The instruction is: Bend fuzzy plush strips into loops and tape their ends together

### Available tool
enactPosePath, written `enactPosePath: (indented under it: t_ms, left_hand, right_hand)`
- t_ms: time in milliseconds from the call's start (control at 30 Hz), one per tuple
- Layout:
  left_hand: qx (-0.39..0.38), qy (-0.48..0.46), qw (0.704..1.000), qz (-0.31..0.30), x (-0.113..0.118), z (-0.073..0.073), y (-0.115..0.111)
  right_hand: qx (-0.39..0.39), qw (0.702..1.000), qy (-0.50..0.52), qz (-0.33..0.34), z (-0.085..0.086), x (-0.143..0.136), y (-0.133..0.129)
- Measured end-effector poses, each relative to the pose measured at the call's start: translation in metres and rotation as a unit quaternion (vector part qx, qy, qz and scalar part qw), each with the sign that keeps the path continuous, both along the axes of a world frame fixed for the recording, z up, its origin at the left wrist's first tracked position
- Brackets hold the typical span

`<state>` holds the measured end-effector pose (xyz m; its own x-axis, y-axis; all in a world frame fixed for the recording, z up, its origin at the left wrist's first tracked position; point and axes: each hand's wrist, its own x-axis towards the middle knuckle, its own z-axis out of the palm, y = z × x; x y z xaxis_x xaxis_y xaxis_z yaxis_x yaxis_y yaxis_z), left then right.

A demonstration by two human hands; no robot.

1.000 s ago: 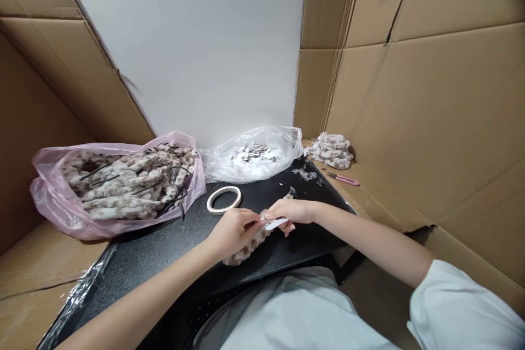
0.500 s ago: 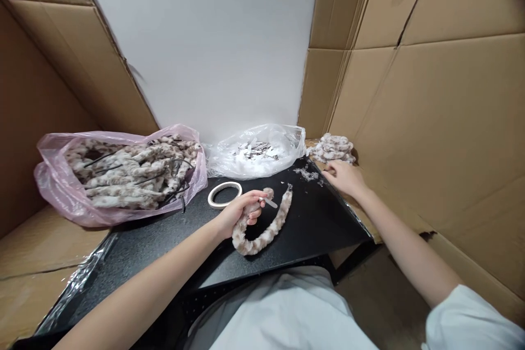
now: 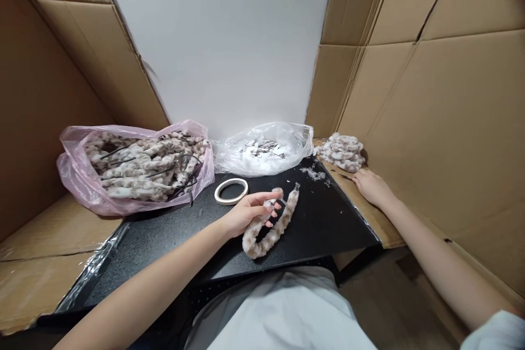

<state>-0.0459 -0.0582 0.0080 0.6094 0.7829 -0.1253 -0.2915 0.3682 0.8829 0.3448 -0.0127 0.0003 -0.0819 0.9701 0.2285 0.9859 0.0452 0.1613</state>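
A furry, brown-and-white strip (image 3: pixel 262 243) lies curved on the black tabletop, one end pinched in my left hand (image 3: pixel 250 212). A small pale tab sticks out by the left fingertips. The strip's other end points away from me, with a dark tip. On the cardboard at the right, my right hand (image 3: pixel 374 188) is closed at the end of a thin dark tool (image 3: pixel 345 176); the palm hides the rest of the tool. A heap of similar furry strips (image 3: pixel 342 152) sits just beyond it.
A pink bag (image 3: pixel 77 191) of furry strips with dark cords stands at the left. Behind are a clear bag (image 3: pixel 233 158) of small pieces and a tape roll (image 3: pixel 218 197). Fluff (image 3: pixel 314 173) lies near the table's right edge. Cardboard walls (image 3: pixel 451 120) rise at both sides.
My right hand has moved right and a little toward me, and the thin dark tool now shows at its fingers. My left hand still holds the strip, with its fingers straighter. The view has shifted slightly.
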Motion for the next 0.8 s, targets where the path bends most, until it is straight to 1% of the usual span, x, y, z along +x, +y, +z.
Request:
enactPosePath:
  t_ms: [67, 133, 200, 267, 367, 467, 533, 567, 600, 667, 733, 800]
  left_hand:
    - [-0.007, -0.013, 1.0, 0.004, 0.0, -0.001, 0.001]
    - [-0.009, -0.016, 1.0, 0.006, 0.0, -0.003, 0.002]
    - [-0.004, -0.01, 1.0, 0.007, 0.0, -0.005, 0.003]
    - [0.002, 0.0, 1.0, 0.008, 0.0, -0.007, 0.004]
    - [0.005, 0.017, 1.0, 0.023, 0.001, -0.007, 0.004]
    - [0.012, 0.053, 0.997, 0.047, 0.003, -0.005, 0.003]
    - [0.03, 0.079, 0.994, 0.07, 0.004, -0.003, 0.001]
    - [0.041, 0.087, 0.992, 0.082, 0.005, -0.003, 0.0]
    - [0.052, 0.088, 0.99, 0.093, 0.005, -0.003, -0.001]
    - [0.071, 0.076, 0.988, 0.11, 0.006, -0.004, -0.002]
    - [0.084, 0.06, 0.988, 0.119, 0.007, -0.005, -0.002]
    - [0.087, 0.047, 0.987, 0.125, 0.008, -0.007, -0.001]
  right_hand:
    - [0.015, 1.0, -0.01, 0.005, -0.003, 0.002, 0.002]
    - [0.043, 0.999, 0.025, 0.005, -0.006, 0.002, 0.001]
    - [0.082, 0.991, 0.101, 0.004, -0.006, -0.003, -0.002]
    - [0.128, 0.973, 0.191, 0.02, -0.004, -0.015, -0.009]
    - [0.175, 0.938, 0.288, 0.086, 0.003, -0.052, -0.028]
    - [0.117, 0.914, 0.347, 0.173, 0.009, -0.104, -0.05]
    - [0.078, 0.889, 0.383, 0.239, 0.009, -0.139, -0.062]
    - [0.074, 0.877, 0.401, 0.254, 0.008, -0.154, -0.066]
    - [0.07, 0.87, 0.416, 0.256, 0.007, -0.167, -0.069]
    - [0.069, 0.866, 0.428, 0.247, 0.002, -0.186, -0.072]
    - [0.077, 0.866, 0.435, 0.234, -0.004, -0.195, -0.073]
    - [0.084, 0.865, 0.441, 0.222, -0.009, -0.195, -0.073]
